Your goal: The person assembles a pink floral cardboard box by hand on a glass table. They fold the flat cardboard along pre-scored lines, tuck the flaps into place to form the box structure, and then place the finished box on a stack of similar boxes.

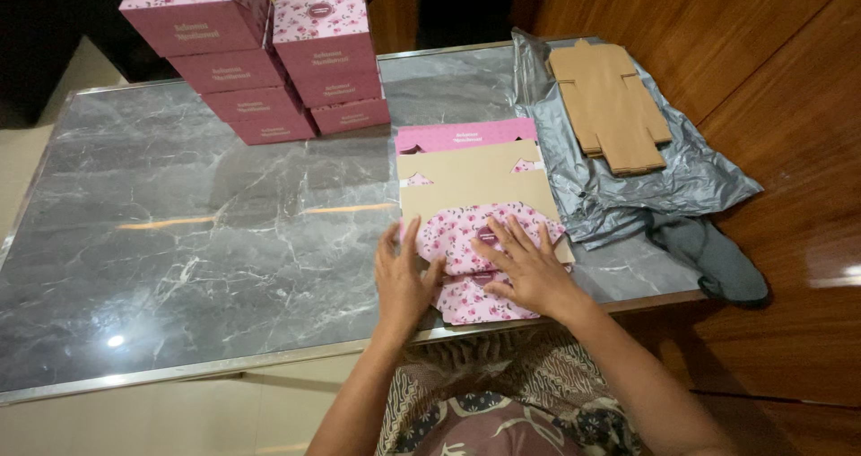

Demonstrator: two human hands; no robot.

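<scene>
Both hands lie flat with fingers spread, gripping nothing: the left hand [404,277] and right hand [529,272] press on a flat, unfolded pink floral cardboard box blank [466,241]. It lies at the near edge of a grey marble table [197,223] with a wooden floor around it. Beyond stand stacked pink floral boxes [260,52]; brown cardboard blanks [610,106] rest on a grey plastic bag [628,178].

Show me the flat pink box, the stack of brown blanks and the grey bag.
flat pink box [462,241], head view, floral flap between the hands
brown blanks [610,106], head view, top sheet's middle
grey bag [691,178], head view, bare crinkled part
</scene>
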